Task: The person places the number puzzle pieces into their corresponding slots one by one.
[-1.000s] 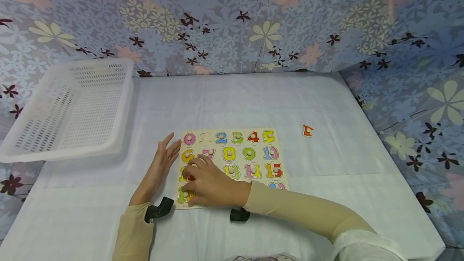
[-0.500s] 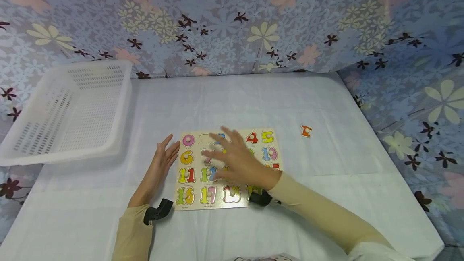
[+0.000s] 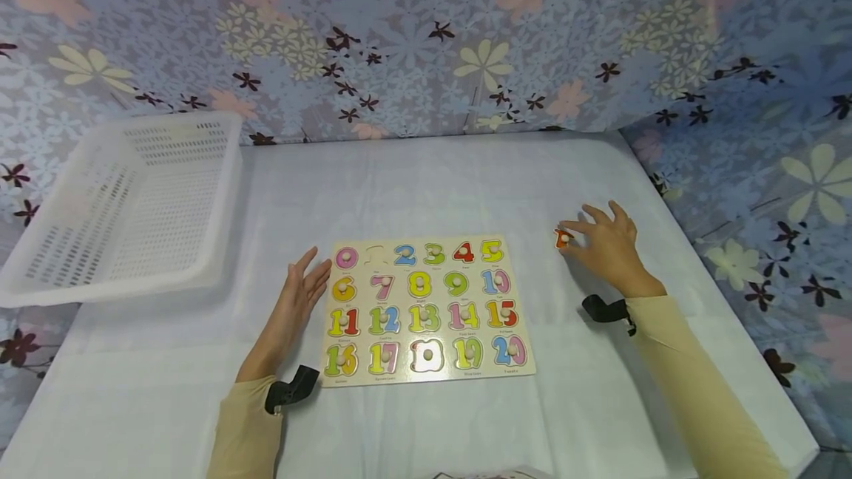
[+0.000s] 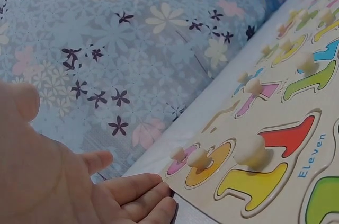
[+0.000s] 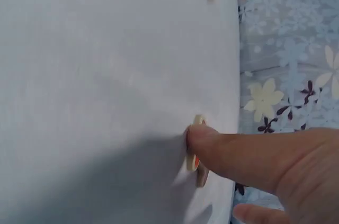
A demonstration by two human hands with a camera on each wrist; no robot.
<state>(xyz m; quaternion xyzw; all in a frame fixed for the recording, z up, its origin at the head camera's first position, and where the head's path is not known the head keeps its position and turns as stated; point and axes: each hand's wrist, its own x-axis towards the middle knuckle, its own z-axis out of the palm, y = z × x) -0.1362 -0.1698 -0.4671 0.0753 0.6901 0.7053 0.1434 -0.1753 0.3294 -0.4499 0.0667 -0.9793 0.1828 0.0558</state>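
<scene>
A wooden number puzzle board (image 3: 404,369) lies on the white table, its pieces topped with small round knobs. In its top row, between the 0 and the 2, the number 1 recess (image 3: 376,256) is bare. To the right of the board, my right hand (image 3: 609,251) pinches an orange number 1 puzzle piece (image 3: 560,241) between thumb and index finger, the other fingers spread. The right wrist view has the thumb (image 5: 238,155) against the piece, seen nearly edge-on. My left hand (image 3: 299,301) lies with straight fingers, fingertips (image 4: 153,181) right at the board's left edge.
At the back left stands a white perforated plastic basket (image 3: 229,191). Flowered cloth (image 3: 426,43) hangs behind the white-covered table (image 3: 426,183) and along its right side. Each wrist carries a black camera mount, such as the left one (image 3: 291,389).
My right hand has left the lower left of the board, crossed over it to the right and taken hold of the orange number 1 piece. The left hand stays at the board's edge.
</scene>
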